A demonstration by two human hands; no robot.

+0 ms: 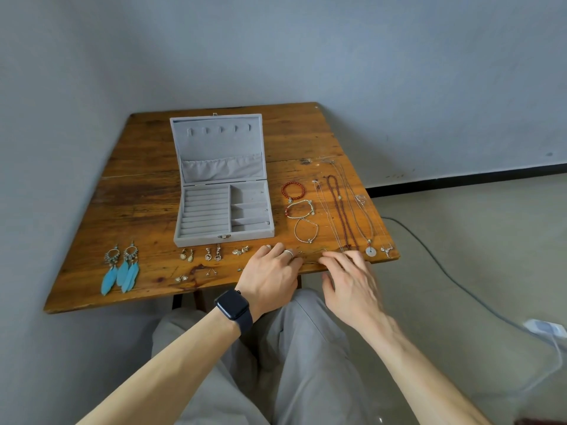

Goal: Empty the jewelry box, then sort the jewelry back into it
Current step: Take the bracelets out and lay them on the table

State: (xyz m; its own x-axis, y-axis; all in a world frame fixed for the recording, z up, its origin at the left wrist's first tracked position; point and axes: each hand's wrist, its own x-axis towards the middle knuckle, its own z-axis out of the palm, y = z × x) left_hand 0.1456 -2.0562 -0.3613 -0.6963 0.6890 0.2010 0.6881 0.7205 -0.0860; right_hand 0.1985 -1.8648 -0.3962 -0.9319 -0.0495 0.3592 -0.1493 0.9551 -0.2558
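The grey velvet jewelry box [184, 210] stands open in the middle of the wooden table [138, 191], lid upright, its ring rolls and compartments bare. Jewelry lies around it: blue feather earrings [121, 268] at the front left, small earring pairs [213, 254] in front of the box, three bracelets [299, 208] to its right, and long necklaces [340, 210] further right. My left hand [270, 271], with rings on its fingers, rests on the table's front edge. My right hand [349, 277] touches the table with its fingertips beside it. A small thin piece lies between them, too fine to identify.
The table sits in a corner between two grey walls. Tiny stud earrings [211, 272] lie near the front edge. A cable [435, 259] runs across the floor at the right to a white power strip [546, 328]. My knees are under the table's front edge.
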